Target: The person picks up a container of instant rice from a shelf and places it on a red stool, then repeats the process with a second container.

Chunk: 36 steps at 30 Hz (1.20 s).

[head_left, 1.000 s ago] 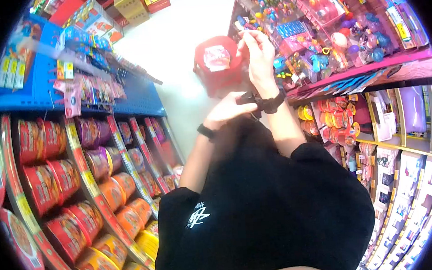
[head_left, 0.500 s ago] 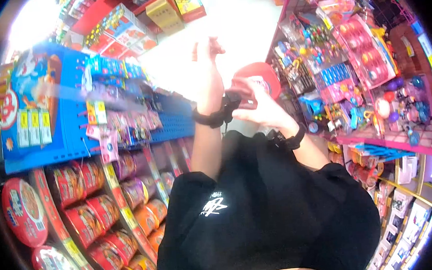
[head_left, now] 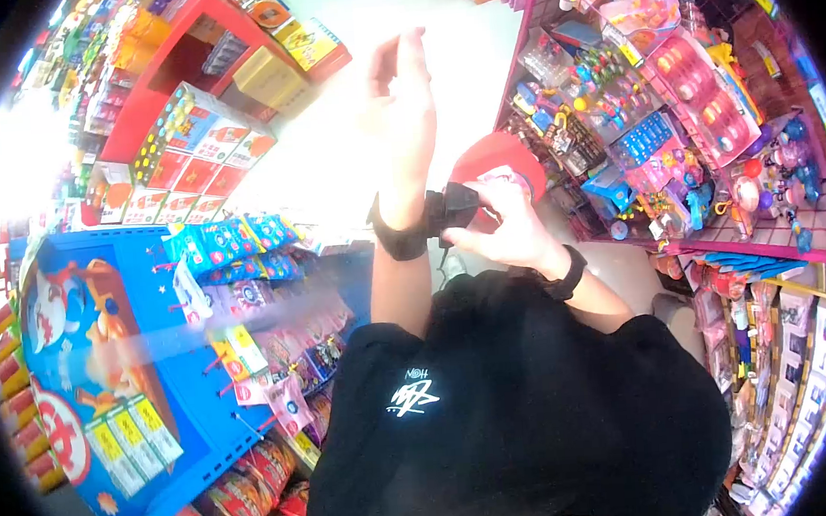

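Note:
My left hand [head_left: 398,81] is raised at the upper middle, bleached by glare, with its fingers extended and nothing visible in it. A black strap [head_left: 399,238] circles its wrist and carries a dark boxy device [head_left: 452,212]. My right hand [head_left: 511,231] pinches the device's right side between thumb and fingers. Another black band [head_left: 570,273] is around the right wrist. Just behind the right hand is a red, rounded, cap-like object [head_left: 499,156], partly covered by the fingers.
Blue rack [head_left: 188,366] with hanging bagged goods stands at left, above red food packs [head_left: 248,490]. Stacked cartons [head_left: 204,162] and a red shelf [head_left: 160,70] are at upper left. Toys [head_left: 656,139] hang on a pink rack [head_left: 772,250] at right, above lower shelves of small packages [head_left: 780,377].
The view has shifted, bringing more of the cartons and blue rack into sight. My right hand has come closer to the wrist device and grips it. My left hand sits slightly higher in view.

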Each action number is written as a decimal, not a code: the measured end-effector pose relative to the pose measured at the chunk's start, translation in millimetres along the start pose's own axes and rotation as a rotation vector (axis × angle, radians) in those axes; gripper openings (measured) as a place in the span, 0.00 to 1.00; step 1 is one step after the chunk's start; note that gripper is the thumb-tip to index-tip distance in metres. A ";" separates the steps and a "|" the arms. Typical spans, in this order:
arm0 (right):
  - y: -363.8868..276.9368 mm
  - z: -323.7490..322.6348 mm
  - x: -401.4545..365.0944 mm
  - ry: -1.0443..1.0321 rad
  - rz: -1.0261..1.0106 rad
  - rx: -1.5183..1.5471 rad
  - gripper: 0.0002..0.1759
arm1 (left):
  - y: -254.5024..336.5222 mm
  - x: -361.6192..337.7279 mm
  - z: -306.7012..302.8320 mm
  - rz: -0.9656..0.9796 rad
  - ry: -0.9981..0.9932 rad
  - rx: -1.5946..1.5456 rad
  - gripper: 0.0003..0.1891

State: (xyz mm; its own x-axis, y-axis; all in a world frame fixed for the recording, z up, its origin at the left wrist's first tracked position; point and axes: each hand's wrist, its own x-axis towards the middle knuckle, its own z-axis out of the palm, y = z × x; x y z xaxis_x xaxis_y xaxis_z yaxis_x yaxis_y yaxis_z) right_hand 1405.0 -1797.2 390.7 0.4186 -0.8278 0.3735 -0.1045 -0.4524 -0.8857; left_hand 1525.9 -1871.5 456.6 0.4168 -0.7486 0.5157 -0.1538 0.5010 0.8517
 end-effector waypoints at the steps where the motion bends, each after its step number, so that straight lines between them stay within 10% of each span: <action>1: 4.4 2.9 3.8 0.004 0.033 0.013 0.19 | -1.0 7.5 -1.5 -0.015 -0.024 -0.069 0.08; 12: 29.4 16.7 2.4 0.076 0.182 0.143 0.18 | -12.2 9.6 -3.2 -0.428 -0.142 -0.142 0.09; 36: 103.9 -22.7 -33.5 0.003 0.450 0.379 0.16 | -101.2 -36.4 53.2 -0.556 -0.424 -0.155 0.11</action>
State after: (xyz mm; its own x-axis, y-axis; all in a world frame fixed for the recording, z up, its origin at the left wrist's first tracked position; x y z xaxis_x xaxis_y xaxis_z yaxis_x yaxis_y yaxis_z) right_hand 1359.7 -1824.0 292.5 0.4049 -0.9123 -0.0620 0.0583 0.0935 -0.9939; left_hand 1478.7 -1918.1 356.5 0.0078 -0.9996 0.0280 0.1227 0.0287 0.9920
